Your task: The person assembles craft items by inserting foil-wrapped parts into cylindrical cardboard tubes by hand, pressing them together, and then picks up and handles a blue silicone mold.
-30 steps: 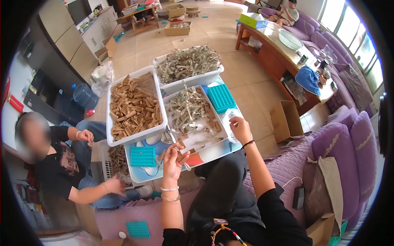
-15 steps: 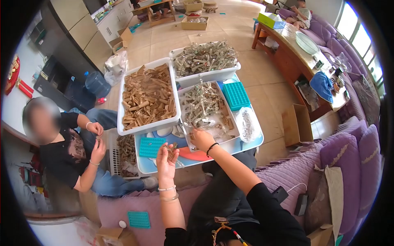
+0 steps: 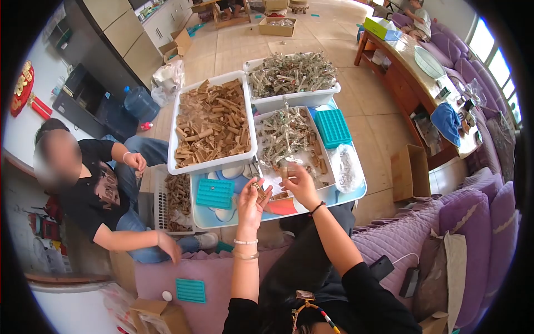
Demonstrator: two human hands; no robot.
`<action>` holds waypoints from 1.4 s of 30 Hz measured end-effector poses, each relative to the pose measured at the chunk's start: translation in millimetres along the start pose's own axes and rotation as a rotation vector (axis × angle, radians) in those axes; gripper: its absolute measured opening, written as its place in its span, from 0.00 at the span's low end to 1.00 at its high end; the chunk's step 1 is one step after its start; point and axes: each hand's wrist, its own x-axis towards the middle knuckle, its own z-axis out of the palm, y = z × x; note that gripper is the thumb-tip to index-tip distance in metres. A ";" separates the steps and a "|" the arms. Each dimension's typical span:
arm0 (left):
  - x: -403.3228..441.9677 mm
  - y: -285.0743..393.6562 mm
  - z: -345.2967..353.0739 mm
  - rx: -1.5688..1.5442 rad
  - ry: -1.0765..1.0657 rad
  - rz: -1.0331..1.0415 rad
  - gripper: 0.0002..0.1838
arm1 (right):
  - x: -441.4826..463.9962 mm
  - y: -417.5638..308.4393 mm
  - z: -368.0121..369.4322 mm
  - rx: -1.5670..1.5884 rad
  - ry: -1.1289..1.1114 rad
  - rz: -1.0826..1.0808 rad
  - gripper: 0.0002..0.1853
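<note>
My left hand (image 3: 253,203) is palm up at the table's near edge, fingers curled around small brown tube-like pieces (image 3: 259,192). To its right, my right hand (image 3: 300,186) is over the near side of a shallow white tray (image 3: 329,177). Its fingertips pinch a small brown piece (image 3: 284,172), whose exact kind is too small to make out. Clear, glittery slim pieces (image 3: 283,131) are heaped in that tray, with some brown pieces among them. A deep white bin (image 3: 253,146) beside it is full of brown tube-like pieces (image 3: 214,119).
Another white bin (image 3: 295,101) of clear pieces stands at the back. Teal gridded trays (image 3: 334,128) (image 3: 215,193) and a plastic bag (image 3: 349,167) lie on the table. At left sits a co-worker (image 3: 105,183) beside a crate (image 3: 161,209). A purple sofa (image 3: 384,234) lies below right.
My left hand has come nearer to my right hand. My right hand has risen off the tray's contents with a brown piece. The co-worker's hands have parted, one dropping toward the sofa.
</note>
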 end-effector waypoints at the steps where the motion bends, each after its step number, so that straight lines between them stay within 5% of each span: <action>1: 1.8 -1.6 1.7 -0.017 -0.024 -0.019 0.19 | -5.7 -12.5 -2.9 0.146 -0.048 0.063 0.22; 4: 6.3 -5.5 5.9 -0.035 -0.068 -0.050 0.19 | -3.5 -13.3 -12.8 0.227 -0.174 0.045 0.21; 18: 12.8 -26.2 15.4 0.044 -0.084 -0.034 0.18 | -14.4 -12.1 3.6 0.294 -0.066 0.031 0.17; 28: 12.0 -33.6 26.6 0.060 -0.011 0.039 0.19 | -17.0 10.5 15.3 -0.193 0.084 -0.287 0.15; 33: 14.9 -39.1 25.6 0.273 0.012 0.101 0.19 | -14.9 10.8 15.0 0.261 0.003 -0.045 0.13; 42: 17.2 -35.0 31.8 0.333 -0.023 0.154 0.21 | -12.6 7.3 5.8 0.347 -0.080 0.044 0.13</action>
